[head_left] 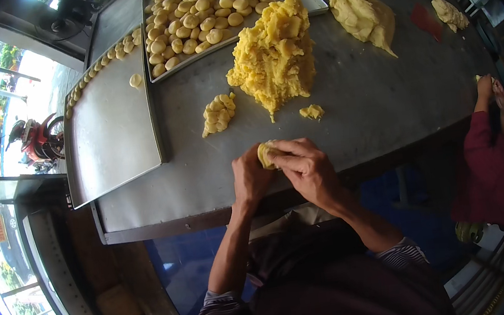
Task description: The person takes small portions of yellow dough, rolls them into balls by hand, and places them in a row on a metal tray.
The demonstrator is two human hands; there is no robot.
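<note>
Grey metal-topped desk (377, 98) carries two trays. Left tray (112, 121): row of dough balls (119, 50) along its outer edges, one ball (135, 80) apart. Far tray (310, 0): densely filled with dough rounds (202, 5). Lumpy yellow mound (274, 57) stands in front. Left hand (249, 173) and right hand (310, 168), above the desk's near side, fingers narrowed, jointly hold a small dough piece (265, 154).

- Beyond the right hand (309, 164), the yellow mound (274, 54) blocks the middle — a dough cluster (218, 115) stands to its left.
- Bare tabletop (383, 97) at right — passage this side of the large dough lump (363, 15).
</note>
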